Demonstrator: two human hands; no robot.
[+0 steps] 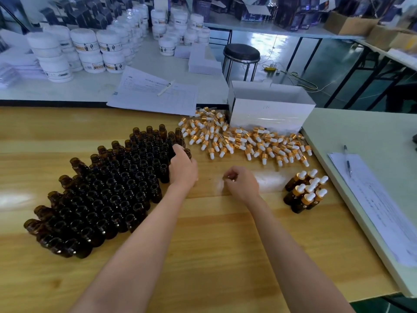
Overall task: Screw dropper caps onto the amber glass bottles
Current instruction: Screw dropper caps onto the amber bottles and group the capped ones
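Note:
Several open amber glass bottles (108,190) stand packed in a block on the left of the wooden table (214,245). My left hand (182,168) rests at the block's right edge, with finger and thumb closed around one amber bottle (188,152) that stands on the table. My right hand (242,185) hovers over the bare wood in the middle, its fingers curled and pinched together with nothing visible in them. A loose heap of gold-collared dropper caps (243,141) with white bulbs lies behind it. Several capped bottles (304,190) stand grouped at the right.
A white cardboard box (270,109) stands behind the cap heap. Papers with a pen (155,93) lie at the back. A pale green table (372,141) adjoins on the right and carries a paper form and pen (348,163). White jars (90,48) fill the far bench.

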